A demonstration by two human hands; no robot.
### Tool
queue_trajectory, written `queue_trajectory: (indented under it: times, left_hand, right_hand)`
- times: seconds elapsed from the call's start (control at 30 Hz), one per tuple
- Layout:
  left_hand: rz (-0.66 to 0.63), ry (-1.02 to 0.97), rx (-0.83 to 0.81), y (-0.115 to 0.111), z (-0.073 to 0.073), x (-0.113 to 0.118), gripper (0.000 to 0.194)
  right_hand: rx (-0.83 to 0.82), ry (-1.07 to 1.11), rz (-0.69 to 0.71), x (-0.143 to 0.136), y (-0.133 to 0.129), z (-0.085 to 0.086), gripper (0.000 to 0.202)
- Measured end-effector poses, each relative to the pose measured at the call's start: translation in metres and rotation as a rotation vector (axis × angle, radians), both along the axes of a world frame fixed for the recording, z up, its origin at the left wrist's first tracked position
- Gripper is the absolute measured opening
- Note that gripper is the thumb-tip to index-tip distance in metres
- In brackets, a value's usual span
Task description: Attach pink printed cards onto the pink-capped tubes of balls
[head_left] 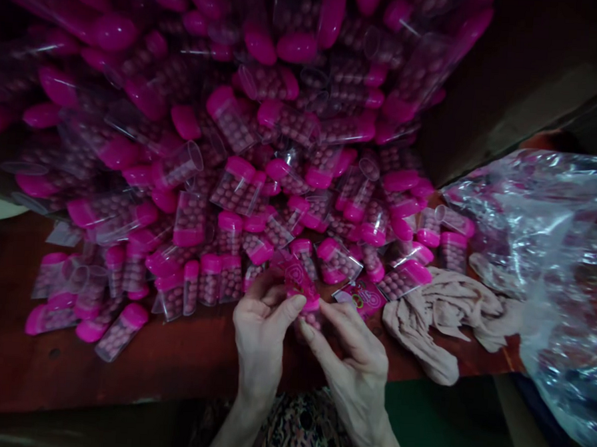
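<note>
Near the table's front edge, my left hand and my right hand meet with their fingertips pinched together. Between them is a small clear container with a pink cap and pinkish balls inside, partly hidden by my fingers. A pink printed wrapper stands up from it, gripped by my left thumb and fingers. My right thumb and fingers close on the container's lower part. Just right of my hands, a flat pink printed wrapper lies on the table.
A large heap of pink-capped clear containers with balls rises in front of my hands. A crumpled beige cloth lies to the right, beside a big clear plastic bag. The reddish table ends close to my body.
</note>
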State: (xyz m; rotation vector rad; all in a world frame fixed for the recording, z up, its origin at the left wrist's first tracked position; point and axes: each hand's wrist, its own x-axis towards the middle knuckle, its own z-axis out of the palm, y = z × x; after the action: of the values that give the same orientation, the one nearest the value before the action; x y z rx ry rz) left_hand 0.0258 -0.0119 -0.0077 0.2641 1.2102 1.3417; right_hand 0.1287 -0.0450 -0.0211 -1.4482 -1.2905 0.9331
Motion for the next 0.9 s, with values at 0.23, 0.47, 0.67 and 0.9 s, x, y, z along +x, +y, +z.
queue_trajectory:
  times: [0.23,0.47,0.67,0.9]
  left_hand:
    - [-0.115,-0.181,0.026,0.004,0.006,-0.003,0.024]
    - [-0.050,-0.063,0.086,0.008,0.023,-0.004,0.026]
    - [0.023,0.077,0.115,0.017,0.036,-0.010,0.022]
    - [-0.084,-0.082,0.038,0.019,0.038,-0.012,0.016]
  right_hand:
    - [-0.192,0.375,-0.003,-0.001,0.004,0.004,0.025]
    - [-0.154,0.312,0.048,0.000,0.017,0.016,0.020]
    - [-0.006,0.082,0.012,-0.009,0.027,0.033,0.018]
    - [0.049,0.122,-0.006,-0.023,0.031,0.035,0.021]
